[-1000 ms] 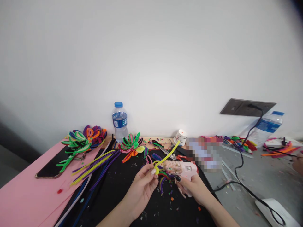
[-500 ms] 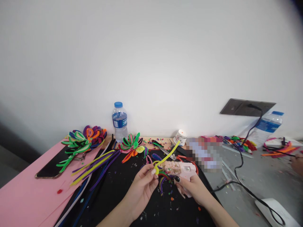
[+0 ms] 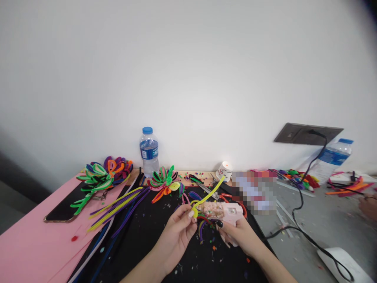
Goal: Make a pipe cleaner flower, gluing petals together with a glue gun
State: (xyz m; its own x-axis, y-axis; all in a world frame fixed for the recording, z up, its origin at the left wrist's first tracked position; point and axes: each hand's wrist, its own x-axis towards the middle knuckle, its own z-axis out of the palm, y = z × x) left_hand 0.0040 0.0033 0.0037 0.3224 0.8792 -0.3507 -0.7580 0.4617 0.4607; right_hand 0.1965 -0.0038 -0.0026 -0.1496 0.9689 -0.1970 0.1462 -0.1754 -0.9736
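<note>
My left hand [image 3: 176, 232] pinches the looped end of a yellow pipe cleaner [image 3: 207, 193], whose free end slants up and to the right. My right hand [image 3: 240, 234] is wrapped round a pink glue gun [image 3: 228, 213], index finger forward. The gun's nozzle points left and meets the yellow loop near my left thumb. Both hands hover over a black mat [image 3: 153, 243], above several bent pipe cleaner pieces [image 3: 202, 226].
Finished pipe cleaner flowers [image 3: 101, 175] [image 3: 163, 182] and loose straight pipe cleaners [image 3: 118, 208] lie on the left. A phone [image 3: 63, 210] rests on pink paper [image 3: 32, 247]. A water bottle [image 3: 149, 151], scissors [image 3: 206, 188] and a small cup [image 3: 224, 171] stand behind. A black cable [image 3: 300, 226] trails right; another person's hand [image 3: 368, 204] is at the far right.
The glue gun has shifted slightly left, closer to the yellow loop. My left hand has stayed where it was.
</note>
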